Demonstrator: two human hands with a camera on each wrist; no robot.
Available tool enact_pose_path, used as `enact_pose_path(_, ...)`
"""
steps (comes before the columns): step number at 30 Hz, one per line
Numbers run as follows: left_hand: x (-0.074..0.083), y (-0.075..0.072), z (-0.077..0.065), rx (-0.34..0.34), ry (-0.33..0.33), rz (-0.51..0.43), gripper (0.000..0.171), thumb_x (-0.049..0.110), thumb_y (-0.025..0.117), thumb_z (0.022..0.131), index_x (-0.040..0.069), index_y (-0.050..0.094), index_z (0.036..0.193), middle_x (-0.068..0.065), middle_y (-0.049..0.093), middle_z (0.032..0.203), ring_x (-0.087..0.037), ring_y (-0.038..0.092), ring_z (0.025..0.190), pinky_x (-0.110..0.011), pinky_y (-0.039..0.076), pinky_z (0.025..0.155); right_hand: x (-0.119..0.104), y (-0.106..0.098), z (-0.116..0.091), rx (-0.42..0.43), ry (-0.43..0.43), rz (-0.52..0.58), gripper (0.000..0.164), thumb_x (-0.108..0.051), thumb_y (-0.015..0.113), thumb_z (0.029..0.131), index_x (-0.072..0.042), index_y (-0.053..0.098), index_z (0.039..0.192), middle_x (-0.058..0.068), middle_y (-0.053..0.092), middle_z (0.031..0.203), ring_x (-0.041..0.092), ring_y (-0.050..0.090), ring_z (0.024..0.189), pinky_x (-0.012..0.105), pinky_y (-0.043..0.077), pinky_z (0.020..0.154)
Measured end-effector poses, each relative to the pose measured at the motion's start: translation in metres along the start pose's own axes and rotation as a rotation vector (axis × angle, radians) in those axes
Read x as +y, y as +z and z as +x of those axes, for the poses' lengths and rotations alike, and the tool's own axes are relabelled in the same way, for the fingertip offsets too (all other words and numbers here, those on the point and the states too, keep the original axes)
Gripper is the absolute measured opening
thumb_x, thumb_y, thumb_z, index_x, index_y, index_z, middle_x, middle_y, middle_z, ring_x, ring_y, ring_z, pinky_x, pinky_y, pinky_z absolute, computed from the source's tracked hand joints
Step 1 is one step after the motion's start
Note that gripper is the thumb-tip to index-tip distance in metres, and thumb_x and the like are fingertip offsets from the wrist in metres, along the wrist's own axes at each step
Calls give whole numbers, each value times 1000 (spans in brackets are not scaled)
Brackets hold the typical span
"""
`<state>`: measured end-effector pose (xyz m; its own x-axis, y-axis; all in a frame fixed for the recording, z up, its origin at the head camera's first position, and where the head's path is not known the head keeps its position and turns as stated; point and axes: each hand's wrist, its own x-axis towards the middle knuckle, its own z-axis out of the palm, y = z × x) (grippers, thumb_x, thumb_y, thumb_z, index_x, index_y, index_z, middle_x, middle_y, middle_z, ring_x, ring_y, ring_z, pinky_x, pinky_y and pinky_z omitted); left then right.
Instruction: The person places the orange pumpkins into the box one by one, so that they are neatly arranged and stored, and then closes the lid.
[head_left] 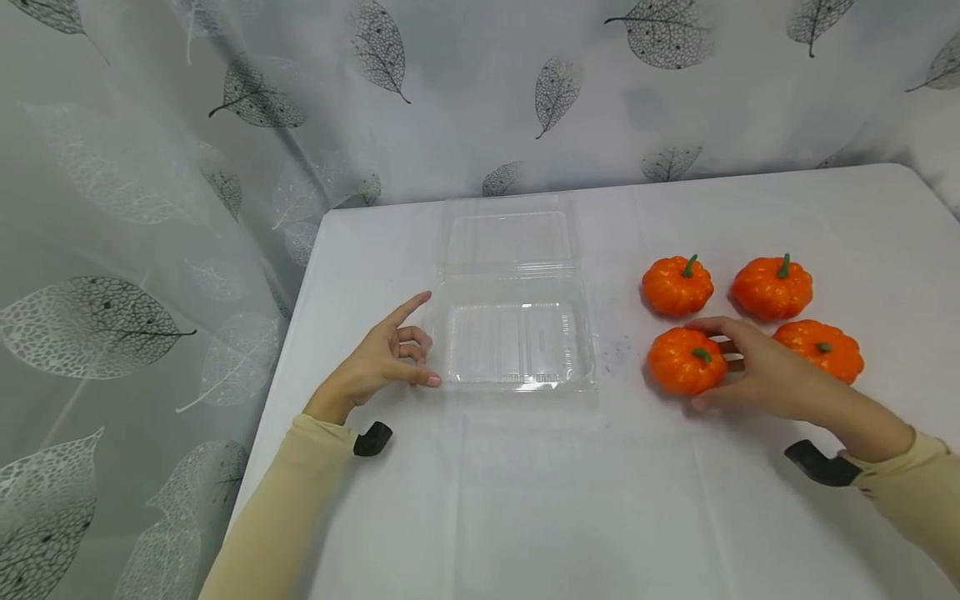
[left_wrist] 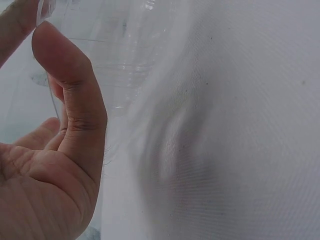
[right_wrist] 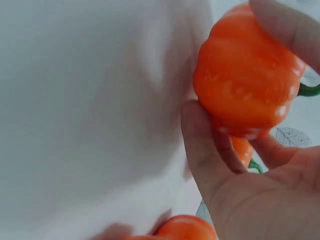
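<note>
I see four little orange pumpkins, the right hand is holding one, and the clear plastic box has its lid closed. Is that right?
Not quite: the lid is open, as the head view shows, folded back behind the clear plastic box. The four little orange pumpkins and the right hand holding one are right.

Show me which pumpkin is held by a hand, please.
The near-left pumpkin, which the right hand grips; the other three are not held.
</note>
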<state>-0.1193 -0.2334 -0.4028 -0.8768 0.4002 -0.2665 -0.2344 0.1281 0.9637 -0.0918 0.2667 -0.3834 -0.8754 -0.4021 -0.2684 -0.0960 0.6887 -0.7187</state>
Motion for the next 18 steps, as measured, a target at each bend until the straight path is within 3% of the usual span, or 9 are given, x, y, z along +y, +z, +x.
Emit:
enact_pose_path(5, -2, 0, 1, -13, 15, -3, 125, -14, 88, 65, 27, 23, 162, -10, 51, 93, -17, 58, 69, -29, 51, 57, -6, -3, -2, -60, -28, 132, 89, -22, 88, 80, -8, 38, 152, 13, 45, 147, 38, 44, 130, 20, 51, 90)
enact_pose_path(12, -1, 0, 0, -14, 17, -16, 124, -15, 88, 65, 28, 23, 162, -9, 50, 93, -17, 58, 68, -30, 51, 56, -32, -8, 3, -157, -89, 292, 82, -15, 83, 85, -22, 39, 154, 6, 41, 149, 14, 41, 133, 23, 51, 94)
enact_pose_path(18, -1, 1, 0, -9, 12, -11, 123, -14, 88, 66, 28, 23, 162, -10, 50, 95, -17, 58, 69, -31, 50, 56, -66, -6, 23, -215, -115, 350, 82, -15, 83, 84, -22, 40, 153, 5, 39, 152, 23, 45, 135, 28, 51, 96)
